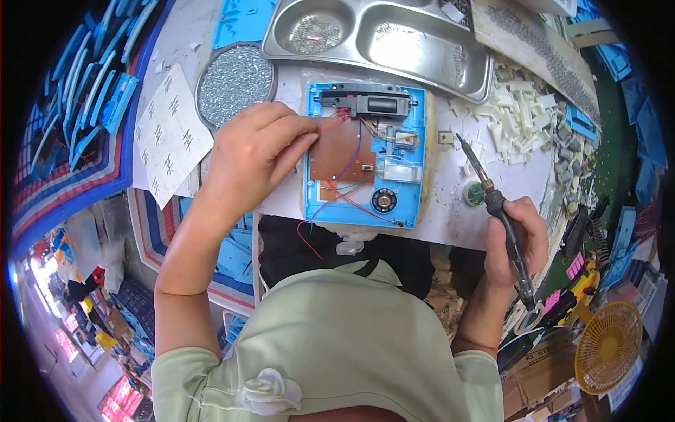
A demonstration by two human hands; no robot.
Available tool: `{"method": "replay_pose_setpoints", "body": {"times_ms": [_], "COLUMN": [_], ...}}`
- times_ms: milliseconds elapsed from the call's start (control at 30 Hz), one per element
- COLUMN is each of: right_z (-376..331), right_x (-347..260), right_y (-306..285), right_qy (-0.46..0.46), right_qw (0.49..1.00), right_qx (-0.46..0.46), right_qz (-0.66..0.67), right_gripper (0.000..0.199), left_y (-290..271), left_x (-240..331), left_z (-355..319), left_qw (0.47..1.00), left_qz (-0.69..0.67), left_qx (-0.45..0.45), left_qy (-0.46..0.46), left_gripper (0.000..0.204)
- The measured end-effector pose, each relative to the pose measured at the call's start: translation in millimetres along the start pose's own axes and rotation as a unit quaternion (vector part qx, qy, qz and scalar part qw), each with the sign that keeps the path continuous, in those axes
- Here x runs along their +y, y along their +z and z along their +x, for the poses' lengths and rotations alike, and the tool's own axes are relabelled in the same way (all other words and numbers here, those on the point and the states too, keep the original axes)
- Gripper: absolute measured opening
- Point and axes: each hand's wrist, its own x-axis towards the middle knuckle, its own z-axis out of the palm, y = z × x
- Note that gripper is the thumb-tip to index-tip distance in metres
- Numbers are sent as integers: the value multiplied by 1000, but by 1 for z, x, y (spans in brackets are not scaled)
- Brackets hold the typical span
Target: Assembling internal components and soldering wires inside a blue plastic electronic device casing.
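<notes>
A blue plastic case (pixel 415 151) lies open on the white bench, holding a brown circuit board (pixel 337 151), coloured wires, a small round speaker (pixel 384 201) and a black part (pixel 369 104) along its top. My left hand (pixel 256 151) rests on the case's left side, its fingertips pinching a red wire (pixel 336 123) near the black part. My right hand (pixel 517 243) grips a black soldering iron (pixel 492 200), tip up and away from the case, to the right of it.
A divided steel tray (pixel 383 32) with small metal bits sits behind the case. A round tin of screws (pixel 234 83) and a paper sheet (pixel 171 133) lie to the left. White plastic pieces (pixel 524 116) pile up on the right; a yellow fan (pixel 608 344) stands lower right.
</notes>
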Motion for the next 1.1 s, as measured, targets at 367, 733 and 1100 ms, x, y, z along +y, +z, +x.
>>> {"method": "replay_pose_setpoints", "body": {"times_ms": [367, 733, 1100], "right_z": [24, 51, 35], "right_x": [-17, -36, -33], "right_y": [16, 81, 70], "right_qy": [-9, 66, 96], "right_qw": [1000, 997, 995], "right_qx": [0, -8, -9], "right_qz": [-1, 27, 16], "right_gripper": [31, 40, 40], "left_y": [38, 39, 54], "left_x": [-24, -19, -24], "left_z": [25, 27, 37], "left_qw": [965, 958, 929], "left_qz": [-55, -145, -90], "left_qx": [64, 43, 27], "left_qy": [247, 243, 357], "left_gripper": [40, 23, 31]}}
